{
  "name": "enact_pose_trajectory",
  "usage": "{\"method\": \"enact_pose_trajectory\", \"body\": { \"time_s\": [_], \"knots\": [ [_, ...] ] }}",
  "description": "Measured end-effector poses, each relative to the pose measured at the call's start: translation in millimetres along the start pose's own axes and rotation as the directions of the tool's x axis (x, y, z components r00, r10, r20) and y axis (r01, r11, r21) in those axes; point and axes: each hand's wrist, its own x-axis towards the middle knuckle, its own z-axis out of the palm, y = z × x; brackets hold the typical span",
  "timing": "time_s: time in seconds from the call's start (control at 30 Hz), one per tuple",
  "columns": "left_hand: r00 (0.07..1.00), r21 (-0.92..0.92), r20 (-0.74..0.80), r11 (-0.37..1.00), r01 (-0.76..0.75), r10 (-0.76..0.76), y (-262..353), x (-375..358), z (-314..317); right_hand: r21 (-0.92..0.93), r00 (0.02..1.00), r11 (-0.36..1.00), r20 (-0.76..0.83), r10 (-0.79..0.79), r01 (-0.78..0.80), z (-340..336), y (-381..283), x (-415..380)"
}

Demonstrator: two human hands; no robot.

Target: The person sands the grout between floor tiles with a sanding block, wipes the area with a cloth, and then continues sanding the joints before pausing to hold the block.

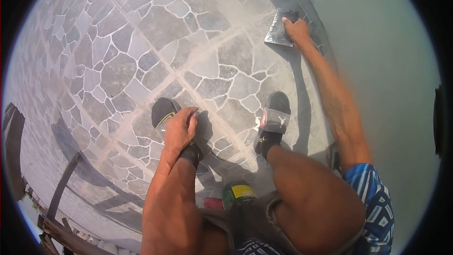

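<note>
My right hand point(297, 30) is closed around the dark upper end of a broad, flat, silvery scraper point(279, 32). Its straight lower edge is at the paving, close to the smooth wall at the right. My left hand point(178, 130) is in front of my left shoe point(164, 110), with its fingers loosely bent and a small gap between forefinger and thumb. Nothing shows in it. Beneath both hands lies a stone-patterned floor point(118, 73) of grey irregular pieces with pale joints and a dusty film.
A smooth grey-green wall point(382, 75) rises along the right side. My right shoe point(275, 118) stands near it. Between my legs are a green container with a yellow label point(240, 193) and a red object point(213, 203). Dark wooden beams point(63, 186) stand at the lower left.
</note>
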Motion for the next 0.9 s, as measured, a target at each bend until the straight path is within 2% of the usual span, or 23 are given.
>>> {"method": "enact_pose_trajectory", "body": {
  "time_s": [0.1, 0.13, 0.23, 0.27, 0.37, 0.4, 0.5, 0.6, 0.7, 0.77, 0.87, 0.9],
  "knots": [
    [1.0, 0.005, 0.01, 1.0, -0.002, 0.002, -6, -2, 5, -0.004, 0.962, 0.97, 0.126, 0.244, -0.245, -16, -45, -8],
    [1.0, 0.028, 0.007, 0.999, -0.028, 0.028, -6, -1, 5, -0.006, 0.948, 0.986, 0.275, 0.162, -0.167, -13, -33, 15],
    [0.998, 0.0, 0.053, 1.0, 0.029, -0.029, -1, 0, 0, -0.049, 0.982, 0.991, 0.138, 0.129, -0.124, -1, -23, 22],
    [0.998, -0.001, 0.049, 0.999, 0.032, -0.032, -1, 1, -2, -0.013, 0.981, 0.996, 0.176, 0.084, -0.083, -6, -20, 14],
    [0.999, -0.015, 0.015, 0.999, 0.047, -0.046, 1, 0, 1, -0.002, 0.995, 0.996, -0.047, -0.091, 0.091, 8, 6, 0],
    [0.999, -0.005, 0.012, 1.0, 0.031, -0.031, 0, 2, 2, 0.027, 0.995, 0.995, -0.015, 0.097, -0.096, 14, 3, 7],
    [0.999, 0.013, 0.03, 1.0, 0.016, -0.016, 0, 2, 3, 0.089, 0.979, 0.979, 0.111, 0.174, -0.184, -1, -46, 9],
    [0.999, 0.02, 0.034, 1.0, 0.009, -0.009, 2, 3, -3, 0.075, 0.999, 0.997, -0.05, -0.02, 0.023, 13, -5, -7],
    [1.0, 0.01, 0.008, 1.0, 0.029, -0.029, -1, 0, 3, 0.192, 0.999, 0.981, 0.005, -0.033, 0.031, 15, -18, -15],
    [1.0, 0.006, 0.02, 1.0, 0.023, -0.024, -4, -2, 6, 0.123, 0.962, 0.963, 0.164, 0.218, -0.239, 20, -31, -7],
    [0.999, 0.022, 0.046, 1.0, 0.02, -0.021, 1, 0, 3, 0.002, 0.971, 0.987, 0.181, 0.156, -0.159, 21, -64, -3],
    [0.999, 0.018, 0.046, 1.0, 0.02, -0.021, 2, 1, 0, 0.044, 0.999, 0.999, 0.041, 0.002, -0.004, 30, -45, -5]
  ]
}}
